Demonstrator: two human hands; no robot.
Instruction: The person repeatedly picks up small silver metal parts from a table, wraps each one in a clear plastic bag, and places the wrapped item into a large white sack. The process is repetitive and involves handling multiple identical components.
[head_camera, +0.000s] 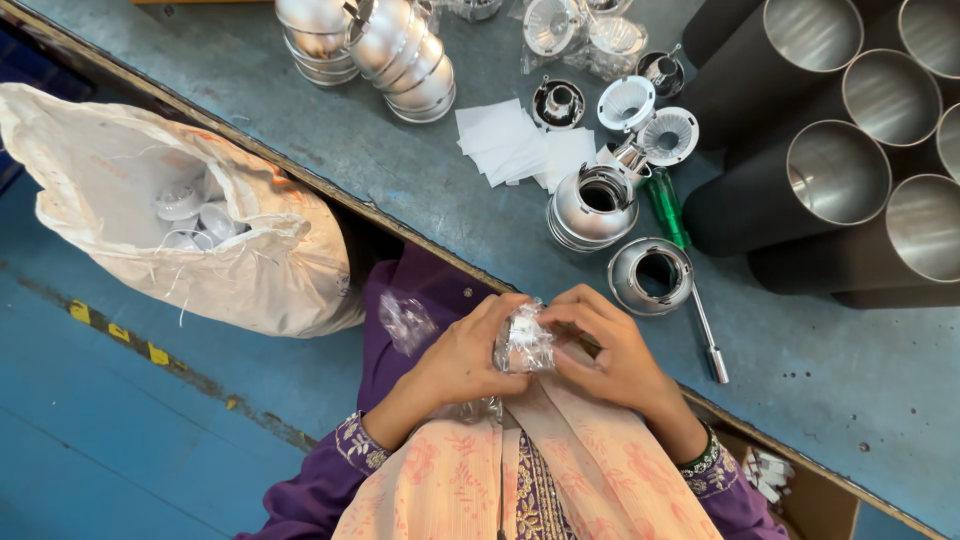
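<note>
Both hands meet just off the near edge of the bench (400, 150), above the person's lap. The left hand (462, 358) and the right hand (612, 352) each pinch a small plastic-wrapped metal part (523, 342) between thumb and fingertips, fingers curled tight on the crinkled film. The part lies between the palms, equally close to both, its longer side running roughly away from the body. A chrome ring-shaped housing (651, 275) and a green-handled screwdriver (664, 205) sit just beyond on the bench.

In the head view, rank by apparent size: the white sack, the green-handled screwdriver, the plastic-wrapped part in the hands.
1. white sack
2. green-handled screwdriver
3. plastic-wrapped part, held by left hand and right hand; it is nearer the camera, yet looks smallest.
</note>
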